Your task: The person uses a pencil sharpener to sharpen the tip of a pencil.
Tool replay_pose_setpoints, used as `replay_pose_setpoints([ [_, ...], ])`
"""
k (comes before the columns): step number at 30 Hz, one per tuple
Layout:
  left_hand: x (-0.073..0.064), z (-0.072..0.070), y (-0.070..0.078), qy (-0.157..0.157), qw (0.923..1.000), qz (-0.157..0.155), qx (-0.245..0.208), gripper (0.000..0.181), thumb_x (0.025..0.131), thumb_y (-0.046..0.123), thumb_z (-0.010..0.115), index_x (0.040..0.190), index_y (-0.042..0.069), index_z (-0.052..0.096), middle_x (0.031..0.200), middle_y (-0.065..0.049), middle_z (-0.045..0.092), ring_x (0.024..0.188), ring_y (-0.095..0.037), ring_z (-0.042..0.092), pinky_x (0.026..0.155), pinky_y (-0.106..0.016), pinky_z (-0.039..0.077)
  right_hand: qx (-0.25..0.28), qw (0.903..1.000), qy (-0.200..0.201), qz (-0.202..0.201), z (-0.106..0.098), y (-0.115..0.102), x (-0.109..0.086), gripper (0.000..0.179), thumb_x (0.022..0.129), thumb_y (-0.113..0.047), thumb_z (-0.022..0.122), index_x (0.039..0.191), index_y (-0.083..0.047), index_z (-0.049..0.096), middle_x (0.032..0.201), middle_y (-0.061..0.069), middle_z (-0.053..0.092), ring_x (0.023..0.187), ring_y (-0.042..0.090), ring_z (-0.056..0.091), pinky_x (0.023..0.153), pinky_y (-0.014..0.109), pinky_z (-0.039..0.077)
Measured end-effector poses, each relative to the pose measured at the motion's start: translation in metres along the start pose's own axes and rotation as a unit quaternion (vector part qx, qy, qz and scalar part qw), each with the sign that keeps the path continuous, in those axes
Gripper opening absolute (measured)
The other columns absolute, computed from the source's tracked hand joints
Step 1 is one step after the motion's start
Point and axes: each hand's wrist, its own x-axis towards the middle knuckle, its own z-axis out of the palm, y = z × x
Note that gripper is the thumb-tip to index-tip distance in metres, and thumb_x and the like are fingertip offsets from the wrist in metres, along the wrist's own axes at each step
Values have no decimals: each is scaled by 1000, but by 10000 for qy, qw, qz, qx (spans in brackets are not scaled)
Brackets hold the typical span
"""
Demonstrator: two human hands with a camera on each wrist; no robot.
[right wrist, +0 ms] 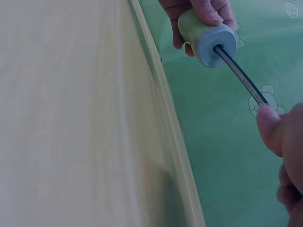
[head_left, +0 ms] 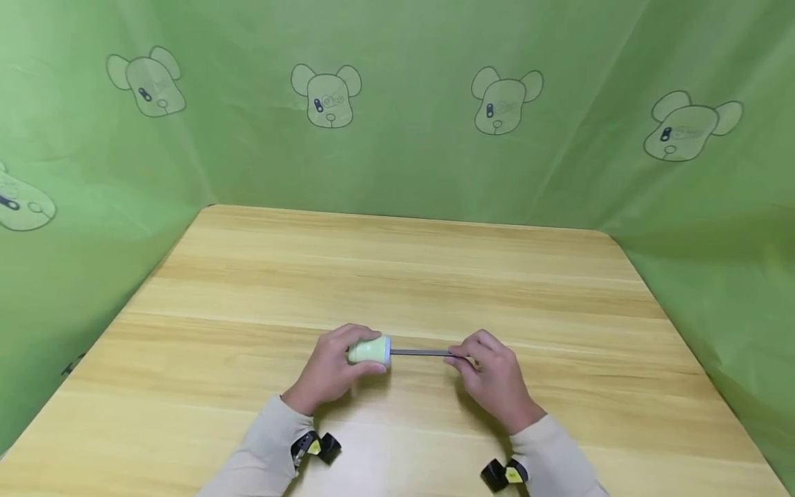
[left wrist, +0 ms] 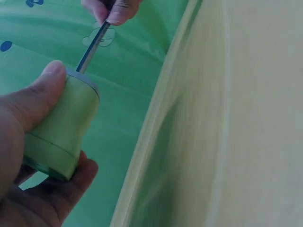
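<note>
My left hand (head_left: 330, 366) grips a light green pencil sharpener (head_left: 366, 351), thumb on the near side and fingers round the far side. Its pale blue-grey end face (right wrist: 206, 47), with a round hole in the middle, points right. A dark pencil (head_left: 419, 353) with shiny flat sides runs straight out of that hole; the end inside the sharpener is hidden. At its other end, my right hand (head_left: 495, 379) pinches the pencil between thumb and fingers. Both hands hold these things level, above the table, as the left wrist view shows the sharpener (left wrist: 66, 118) beside the tabletop.
A light wood-grain table (head_left: 397, 276) spreads under both hands. Green sheeting (head_left: 410, 166) with bear-head drawings hangs behind it and on both sides. Small black wrist cameras (head_left: 330, 449) sit by the cuffs of the light sleeves (head_left: 261, 449).
</note>
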Motion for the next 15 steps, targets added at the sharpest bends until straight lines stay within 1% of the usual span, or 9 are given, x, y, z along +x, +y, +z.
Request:
replay_pose_setpoints([
  [3,0,2,-1,29,9998,180,-81,44,72,20,84,109,2,68,108,-11,68,87,-21,63,65,-25,51,206,9998,-60,59,2,0,-1,22,63,6,84,79,-2,71,75,-1,58,57,4,42,46,9,35],
  [5,0,2,-1,81,9996,235,-130,44,71,19,85,108,2,68,108,-11,69,88,-22,64,66,-25,51,295,9995,-66,126,2,0,-2,21,64,5,84,78,-2,71,74,-1,58,57,3,41,45,9,33],
  [8,0,3,-1,139,9993,306,-164,44,70,18,85,107,3,68,107,-10,69,89,-23,64,67,-26,51,390,9991,-63,160,3,0,-2,23,62,7,85,76,-3,70,73,-2,58,57,2,42,45,10,33],
  [10,0,3,0,164,9991,358,-176,43,69,18,86,106,3,68,107,-10,69,90,-24,65,69,-27,52,469,9984,-156,272,2,0,-1,24,61,8,86,75,-4,69,72,-3,59,58,2,46,45,11,36],
  [11,1,3,0,178,9989,390,-183,43,69,17,86,106,3,68,107,-10,69,91,-24,65,70,-27,53,547,9974,-257,404,1,0,-1,24,61,8,86,74,-5,69,72,-4,60,58,3,48,46,12,38],
  [12,1,3,0,192,9987,425,-192,43,68,17,86,105,3,69,107,-10,69,92,-25,65,72,-28,54,670,9949,-425,619,0,-1,0,24,63,8,85,73,-6,68,72,-4,61,59,3,49,47,13,40],
  [13,1,3,0,200,9985,462,-207,43,67,16,86,104,3,69,107,-10,69,94,-25,65,74,-29,54,837,9902,-644,909,-1,-1,1,22,66,7,84,72,-7,68,71,-4,61,58,3,49,47,15,41],
  [14,1,4,0,205,9982,511,-221,42,67,15,87,102,3,69,106,-10,69,95,-26,65,76,-30,55,1053,9813,-932,1315,-3,-2,2,20,70,6,82,72,-8,67,68,-4,61,56,3,49,45,17,40],
  [15,1,4,1,205,9979,562,-230,41,66,14,87,101,3,69,106,-10,69,95,-26,65,78,-31,55,1267,9687,-1235,1739,-5,-3,3,17,74,4,79,71,-7,67,65,-4,59,54,4,47,44,18,40],
])
